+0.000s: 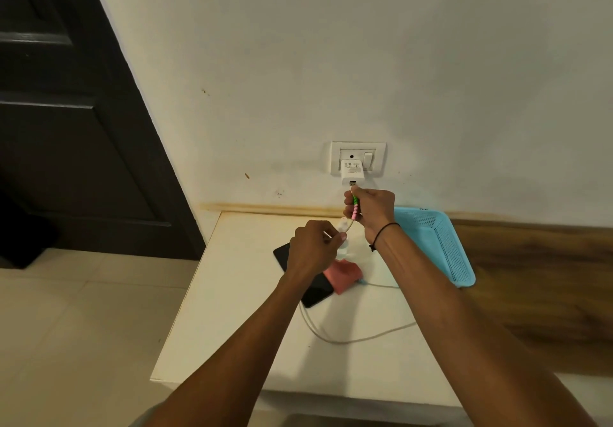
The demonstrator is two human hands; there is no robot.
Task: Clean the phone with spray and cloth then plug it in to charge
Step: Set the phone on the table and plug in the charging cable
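A white charger adapter [352, 171] sits in the wall socket [358, 157]. My right hand [373, 209] pinches the USB end of the charging cable, wrapped in green and pink, right at the adapter's port. My left hand [313, 249] holds the white cable [335, 335] lower down, above the table. The cable loops across the white table [232, 327]. A black phone [316, 290] lies flat on the table, partly under my left hand. A pink cloth [345, 275] rests beside it. A clear spray bottle [345, 242] stands behind my left hand, mostly hidden.
A light blue perforated basket [438, 244] leans at the table's right rear against the wall. A dark door [66, 128] fills the left. Tiled floor lies left of the table; a wooden panel [537, 294] runs along the right.
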